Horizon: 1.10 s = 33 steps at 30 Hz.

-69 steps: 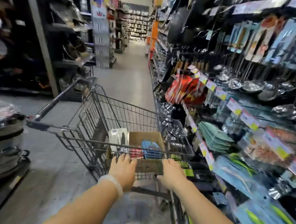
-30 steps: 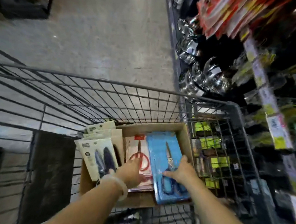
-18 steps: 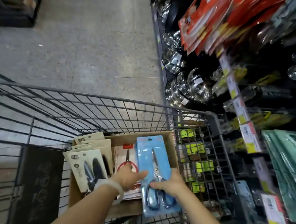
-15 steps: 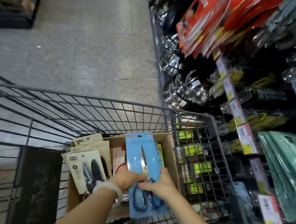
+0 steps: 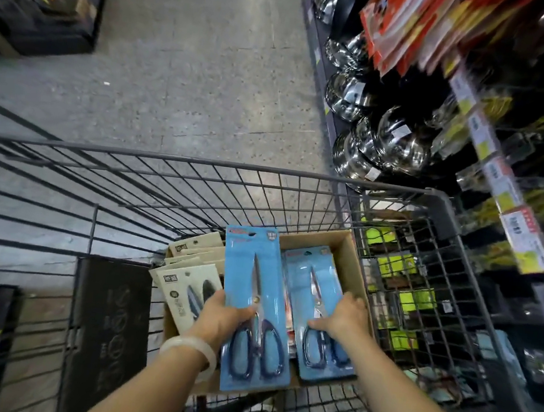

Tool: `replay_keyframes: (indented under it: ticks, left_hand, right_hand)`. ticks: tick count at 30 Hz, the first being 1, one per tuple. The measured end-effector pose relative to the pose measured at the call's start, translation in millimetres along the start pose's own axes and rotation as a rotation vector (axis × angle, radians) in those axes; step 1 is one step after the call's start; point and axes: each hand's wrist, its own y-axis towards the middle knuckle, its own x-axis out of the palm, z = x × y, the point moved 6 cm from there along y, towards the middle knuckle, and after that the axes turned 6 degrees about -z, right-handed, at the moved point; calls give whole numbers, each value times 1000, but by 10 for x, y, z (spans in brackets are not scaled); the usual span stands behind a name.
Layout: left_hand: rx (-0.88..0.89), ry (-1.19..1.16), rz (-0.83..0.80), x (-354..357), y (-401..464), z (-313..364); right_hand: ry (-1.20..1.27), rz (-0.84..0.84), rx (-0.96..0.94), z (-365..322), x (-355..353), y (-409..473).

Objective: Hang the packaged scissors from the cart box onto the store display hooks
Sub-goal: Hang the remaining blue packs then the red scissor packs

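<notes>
A cardboard box sits in the wire cart. My left hand grips a blue-carded pack of scissors, lifted above the box and held upright. My right hand lies over a second blue scissors pack still resting in the box, fingers curled on its lower half. Beige packs of dark scissors stand at the box's left side. Red-printed packs show between the two blue ones.
The store display runs along the right with price tags, hanging red packages and steel pots on low shelves. A dark flap lies in the cart left of the box. Grey aisle floor lies ahead.
My left hand has taken the lifted blue pack alone. My right hand has let go of it and dropped onto a second blue pack in the box.
</notes>
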Motion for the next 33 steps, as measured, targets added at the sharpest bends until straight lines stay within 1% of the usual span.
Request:
replay_keyframes:
  ticks: [1, 3, 6, 8, 10, 14, 16, 18, 22, 25, 27, 30, 33]
  left_hand:
    - [5, -12, -3, 2, -21, 7]
    - [21, -5, -7, 16, -67, 60]
    - [47, 47, -5, 74, -170, 212]
    - [64, 71, -34, 162, -246, 326]
    - [74, 97, -72, 303, -354, 450]
    - [165, 140, -135, 640, -545, 683]
    - [214, 163, -166, 837, -656, 777]
    - [272, 187, -204, 1054, -784, 864]
    - [375, 256, -362, 1626, -1147, 917]
    - [453, 338, -506, 2098, -1508, 762]
    - [488, 411, -586, 2375, -1796, 523]
    - [473, 456, -739, 2729, -2409, -78]
    - [442, 511, -804, 2993, -2870, -701]
  right_hand:
    - [18, 18, 18, -1, -41, -22]
    - [129, 16, 60, 43, -83, -51]
    - [261, -46, 96, 128, -106, -162]
    - [367, -63, 69, 198, -128, -235]
    - [499, -51, -22, 232, -242, -377]
    - [733, 53, -230, 317, -717, -821]
    - [809, 148, -259, 467, -972, -1042]
    - [826, 238, -284, 639, -1206, -1315]
    - [893, 380, -307, 1152, -1465, -1946]
    - [988, 518, -269, 1742, -1409, -2395]
    - [1068, 610, -252, 2155, -1298, -2797]
    - [1191, 727, -174, 2871, -889, -3490]
    - [1258, 816, -141, 3402, -420, -4129]
